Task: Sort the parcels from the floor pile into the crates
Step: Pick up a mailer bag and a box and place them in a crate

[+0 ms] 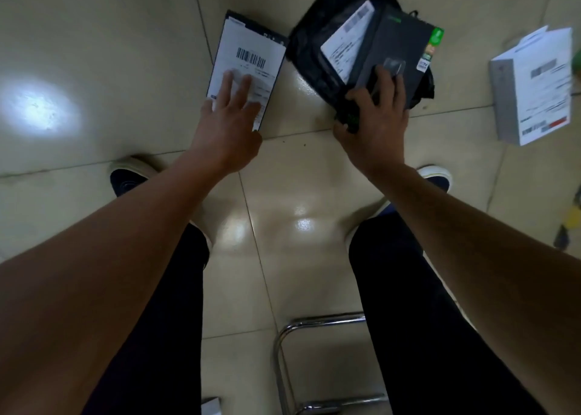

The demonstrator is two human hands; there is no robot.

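Left hand (231, 112) is spread flat, fingers straight, pressing on the white label of a flat dark-edged box (248, 65) lying on the tiled floor (94, 37). Right hand (375, 115) has its fingers curled around the near edge of a dark grey box (399, 43), which sits on a black poly mailer bag (317, 49). Another white box (531, 87) lies off near the floor's right edge. Chrome stool frame (289, 351) between the legs.
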